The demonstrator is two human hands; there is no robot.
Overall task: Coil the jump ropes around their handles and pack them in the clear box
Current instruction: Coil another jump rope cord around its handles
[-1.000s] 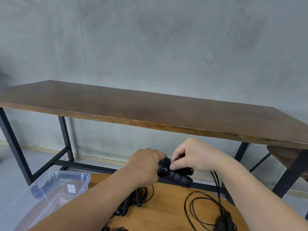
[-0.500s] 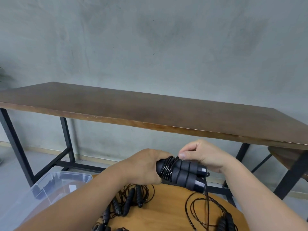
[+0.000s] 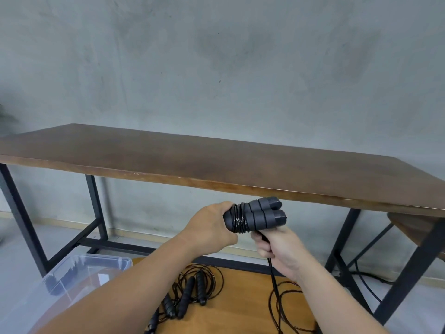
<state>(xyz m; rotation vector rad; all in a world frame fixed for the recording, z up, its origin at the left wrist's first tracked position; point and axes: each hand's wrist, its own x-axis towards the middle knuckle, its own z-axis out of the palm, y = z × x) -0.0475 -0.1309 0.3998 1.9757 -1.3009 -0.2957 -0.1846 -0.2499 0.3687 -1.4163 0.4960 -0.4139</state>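
My left hand (image 3: pixel 210 227) grips one end of a pair of black jump rope handles (image 3: pixel 261 216) held side by side in the air, with several turns of black rope wound around them. Just below the handles, my right hand (image 3: pixel 277 249) holds the loose black rope (image 3: pixel 274 285), which hangs down to the low round wooden table (image 3: pixel 243 307). The clear box (image 3: pixel 72 276) stands at the lower left, partly hidden by my left forearm.
More black jump ropes (image 3: pixel 190 290) lie loosely coiled on the low table under my arms. A long dark wooden table (image 3: pixel 216 162) on black metal legs stands in front against a grey wall. A wooden stool (image 3: pixel 414 225) is at the right.
My right hand has gone from above the handles down under them, drawing the rope round. The handles have risen and tilted up to the right.
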